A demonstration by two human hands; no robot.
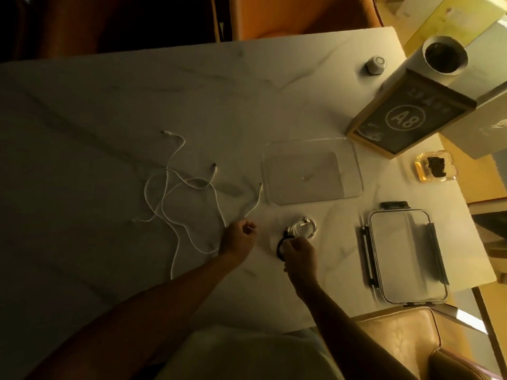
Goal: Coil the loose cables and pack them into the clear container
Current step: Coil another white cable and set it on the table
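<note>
Loose white cables [179,185] lie tangled on the white table [109,111], left of centre. My left hand [238,237] is closed into a fist at the tangle's right end, gripping one white cable there. A coiled white cable [303,227] rests just right of that hand. My right hand [299,256] pinches a black band or cable loop [280,249] at the coil's near edge. The clear container [312,171] stands open and empty beyond the coil. Its clear lid [408,256] with dark clips lies to the right.
A framed sign marked A8 [406,116] leans at the far right, with a white cylinder [444,57] behind it. A small white knob [375,64] and an amber glass dish [434,168] sit nearby. A tan chair [397,341] stands at the near right edge.
</note>
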